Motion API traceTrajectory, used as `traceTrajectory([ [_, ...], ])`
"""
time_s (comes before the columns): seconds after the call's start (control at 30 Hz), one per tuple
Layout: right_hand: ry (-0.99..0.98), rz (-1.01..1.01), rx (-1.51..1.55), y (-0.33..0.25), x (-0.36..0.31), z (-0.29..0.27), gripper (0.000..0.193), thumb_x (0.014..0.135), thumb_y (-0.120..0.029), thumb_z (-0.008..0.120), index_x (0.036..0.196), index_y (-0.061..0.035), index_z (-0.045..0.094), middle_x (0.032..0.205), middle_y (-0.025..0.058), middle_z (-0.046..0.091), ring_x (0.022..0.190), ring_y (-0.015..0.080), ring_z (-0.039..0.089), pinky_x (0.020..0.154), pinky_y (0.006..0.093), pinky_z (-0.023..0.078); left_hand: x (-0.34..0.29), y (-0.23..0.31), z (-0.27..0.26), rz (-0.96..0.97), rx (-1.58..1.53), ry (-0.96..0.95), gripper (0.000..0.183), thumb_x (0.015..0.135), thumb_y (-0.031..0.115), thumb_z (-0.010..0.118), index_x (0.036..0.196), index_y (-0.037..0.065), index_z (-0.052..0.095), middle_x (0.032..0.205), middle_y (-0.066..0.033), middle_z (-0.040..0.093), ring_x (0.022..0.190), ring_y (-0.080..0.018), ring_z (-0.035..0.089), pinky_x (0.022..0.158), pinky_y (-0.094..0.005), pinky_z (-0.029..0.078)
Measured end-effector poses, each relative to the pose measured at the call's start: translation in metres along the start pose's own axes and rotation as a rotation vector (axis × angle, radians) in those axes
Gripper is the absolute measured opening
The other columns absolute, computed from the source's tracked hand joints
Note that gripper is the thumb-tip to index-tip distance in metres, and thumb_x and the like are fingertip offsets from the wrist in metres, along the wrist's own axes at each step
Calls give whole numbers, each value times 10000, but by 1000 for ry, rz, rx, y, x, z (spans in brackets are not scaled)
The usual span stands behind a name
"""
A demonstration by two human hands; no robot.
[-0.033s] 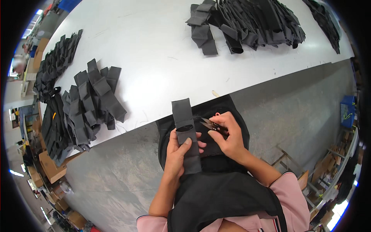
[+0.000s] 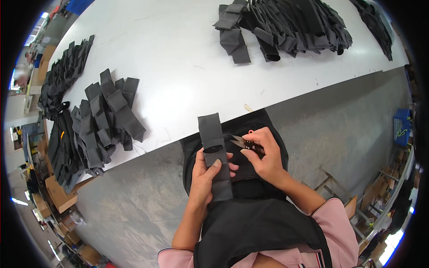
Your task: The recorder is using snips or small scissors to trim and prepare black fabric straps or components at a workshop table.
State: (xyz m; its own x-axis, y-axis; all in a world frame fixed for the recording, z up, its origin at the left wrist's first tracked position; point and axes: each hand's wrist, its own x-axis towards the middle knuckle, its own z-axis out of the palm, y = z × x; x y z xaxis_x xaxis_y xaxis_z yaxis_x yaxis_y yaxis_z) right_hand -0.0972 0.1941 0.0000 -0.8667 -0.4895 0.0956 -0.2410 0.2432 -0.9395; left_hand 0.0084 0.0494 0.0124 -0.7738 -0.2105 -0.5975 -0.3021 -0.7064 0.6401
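My left hand (image 2: 204, 176) grips a dark grey fabric strip (image 2: 216, 167), thumb on its front and fingers behind. Midway along the strip a looped fold gapes open. The strip's upper end reaches up to the edge of the white table, and its lower end hangs above my black apron (image 2: 254, 223). To the right of the strip, my right hand (image 2: 268, 156) is closed around small thread snips (image 2: 243, 143). Their pointed blades are apart and aim left toward the strip, without touching it. A small orange-red bit shows by the index finger.
On the white table (image 2: 178, 85), grey fabric strips (image 2: 105, 116) lie heaped at left. A larger pile of strips (image 2: 299, 31) sits at the far right, with loose threads scattered between. A blue crate (image 2: 401, 127) and a metal frame (image 2: 328, 181) stand on the floor to the right.
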Motion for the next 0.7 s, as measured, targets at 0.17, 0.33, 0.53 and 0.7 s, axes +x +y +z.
traceTrajectory([
  [0.17, 31, -293, -277, -2, 19, -8, 273, 691, -43, 726, 947, -71, 634, 764, 43, 523, 601, 189, 528, 545, 279, 420, -2, 12, 9, -25, 2, -53, 349, 932, 76, 502, 1242, 40, 347, 1114, -199, 578, 882, -285, 650, 733, -356, 554],
  [0.33, -30, -364, -415, -5, 22, -6, 283, 651, -39, 742, 920, -69, 662, 730, 48, 529, 581, 216, 513, 519, 314, 415, -4, 12, 11, -43, -1, -60, 334, 934, 85, 505, 1231, 39, 359, 1108, -202, 580, 873, -283, 651, 727, -354, 555],
  [0.53, 4, -397, -421, -5, 21, -2, 283, 649, -46, 743, 919, -72, 664, 738, 43, 546, 594, 217, 519, 517, 311, 413, -5, 11, 10, -41, -6, -64, 336, 934, 89, 511, 1228, 35, 357, 1107, -203, 581, 861, -272, 652, 722, -347, 555],
  [0.7, 51, -384, -396, -10, 18, -6, 275, 656, -49, 737, 919, -69, 660, 741, 39, 544, 603, 217, 523, 521, 314, 414, -4, 10, 10, -5, 13, -52, 352, 933, 85, 514, 1238, 32, 346, 1111, -203, 581, 861, -258, 651, 721, -342, 554],
])
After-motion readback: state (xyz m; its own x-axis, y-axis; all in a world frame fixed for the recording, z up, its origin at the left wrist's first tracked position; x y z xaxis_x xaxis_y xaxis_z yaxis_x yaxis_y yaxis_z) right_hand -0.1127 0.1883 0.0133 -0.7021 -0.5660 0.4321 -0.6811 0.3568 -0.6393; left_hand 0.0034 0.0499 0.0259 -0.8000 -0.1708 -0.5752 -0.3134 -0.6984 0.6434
